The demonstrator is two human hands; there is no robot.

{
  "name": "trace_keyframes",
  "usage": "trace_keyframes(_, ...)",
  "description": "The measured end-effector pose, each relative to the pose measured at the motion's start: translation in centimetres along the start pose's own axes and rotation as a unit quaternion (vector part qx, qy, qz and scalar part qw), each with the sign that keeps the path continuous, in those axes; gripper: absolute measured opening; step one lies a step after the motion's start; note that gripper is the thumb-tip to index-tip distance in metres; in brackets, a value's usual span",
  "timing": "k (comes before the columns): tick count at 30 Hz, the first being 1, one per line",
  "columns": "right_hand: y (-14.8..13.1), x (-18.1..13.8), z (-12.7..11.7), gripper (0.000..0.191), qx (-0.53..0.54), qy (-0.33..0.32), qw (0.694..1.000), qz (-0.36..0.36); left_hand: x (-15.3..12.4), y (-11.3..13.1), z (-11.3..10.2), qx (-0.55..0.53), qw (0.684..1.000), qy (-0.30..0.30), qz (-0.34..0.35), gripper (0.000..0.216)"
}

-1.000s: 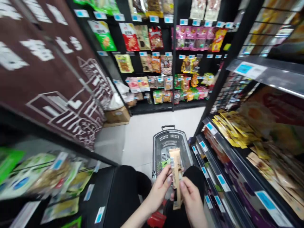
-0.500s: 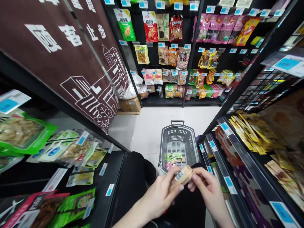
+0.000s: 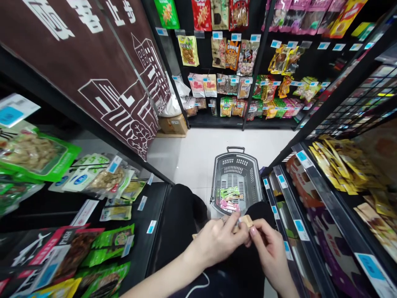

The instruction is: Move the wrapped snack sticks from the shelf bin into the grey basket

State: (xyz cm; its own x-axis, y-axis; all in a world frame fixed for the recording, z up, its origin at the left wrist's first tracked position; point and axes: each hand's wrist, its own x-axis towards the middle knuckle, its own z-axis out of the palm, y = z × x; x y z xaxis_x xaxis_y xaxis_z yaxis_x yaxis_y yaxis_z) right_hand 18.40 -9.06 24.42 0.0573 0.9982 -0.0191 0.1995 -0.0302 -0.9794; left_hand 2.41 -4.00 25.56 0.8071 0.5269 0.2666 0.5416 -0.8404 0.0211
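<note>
My left hand (image 3: 217,240) is wrapped round a small tan snack packet (image 3: 246,221), and its fingers cover most of it. At the packet's right end, my right hand (image 3: 269,242) pinches with thumb and fingers. Both hands are close together above my lap. Just beyond them, a grey plastic shopping basket (image 3: 236,156) stands on the floor with its handle up. Inside it lie green packets (image 3: 230,192) and pink packets (image 3: 228,205).
Shelves of bagged snacks flank me: green bags (image 3: 34,155) on the left, yellow packets (image 3: 336,165) on the right. Hanging snack packs fill the back rack (image 3: 214,121). A brown banner (image 3: 102,70) hangs at left, with a cardboard box (image 3: 173,125) by its foot.
My left hand has turned over the packet and now hides more of it. My right hand stays at its end. The view has tipped downward, so the back rack sits higher.
</note>
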Motion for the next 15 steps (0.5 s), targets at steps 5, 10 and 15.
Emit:
trace_keyframes(5, 0.6, -0.2, 0.3, 0.020, -0.065, -0.008, 0.997, -0.044, 0.2, 0.1, 0.6, -0.093, 0.995, -0.012, -0.037, 0.017)
trace_keyframes(10, 1.2, -0.2, 0.7, 0.015, -0.080, 0.033, 0.996, -0.021, 0.4, -0.5, 0.9, -0.212, 0.975, -0.037, -0.053, 0.020)
trace_keyframes(15, 1.7, -0.5, 1.1, 0.019, -0.075, 0.091, 0.993, -0.015, 0.0, -0.9, 0.2, -0.409, 0.903, -0.068, -0.116, 0.018)
